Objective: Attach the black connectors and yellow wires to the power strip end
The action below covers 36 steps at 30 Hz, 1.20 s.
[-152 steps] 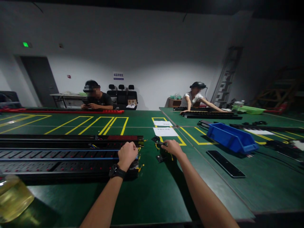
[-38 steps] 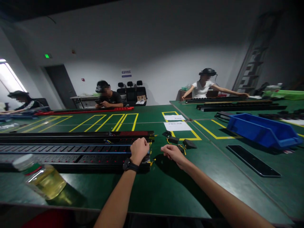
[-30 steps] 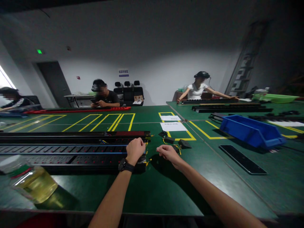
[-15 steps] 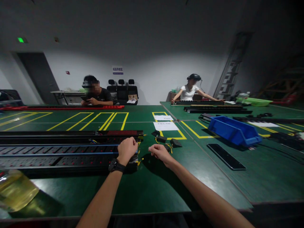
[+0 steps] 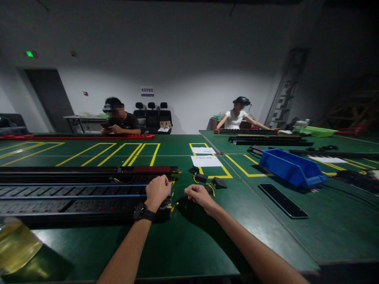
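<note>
My left hand, with a black watch on the wrist, is closed as a fist over the right end of a long black power strip that has red switches and a blue stripe. Short yellow wires stick out of that end. My right hand hovers just right of the strip's end, fingertips pinched together; nothing shows between them. Small black parts with yellow wires lie just beyond my right hand.
A second black strip lies behind the first. A bottle of yellow liquid lies at the near left. A blue bin, a flat black plate and white papers are to the right. Two seated people work at the far tables.
Five seconds ago my right hand was farther out among the small black parts; it has since drawn back towards the strip's end. My left hand stays on the strip. The view shifted.
</note>
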### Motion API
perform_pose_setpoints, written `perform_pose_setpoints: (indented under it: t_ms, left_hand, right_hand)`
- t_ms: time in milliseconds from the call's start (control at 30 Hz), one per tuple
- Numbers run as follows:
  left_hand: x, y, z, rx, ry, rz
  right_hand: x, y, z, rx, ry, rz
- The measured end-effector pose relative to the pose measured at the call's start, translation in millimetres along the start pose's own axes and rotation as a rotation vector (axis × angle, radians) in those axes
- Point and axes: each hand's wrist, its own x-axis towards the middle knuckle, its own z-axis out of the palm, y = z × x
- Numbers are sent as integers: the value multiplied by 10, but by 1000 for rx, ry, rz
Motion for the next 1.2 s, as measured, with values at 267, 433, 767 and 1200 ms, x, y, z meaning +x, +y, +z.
perform_pose_setpoints:
  t_ms: [267,433,767,1200]
  left_hand:
    - [-12,4,-11,-1,0,2]
    - [-16,5,-23,-7,-6,0]
    - [-13,0,-17,-12,-8,7]
    - [-12,14,-31,-6,-9,3]
  right_hand:
    - [3,10,-5,-6,-15,-5]
    - [-5,7,-10,-5,-18,-13]
    - [12,50,-14,-15,-33,-42]
    - [17,54,-12,-65,-45,-63]
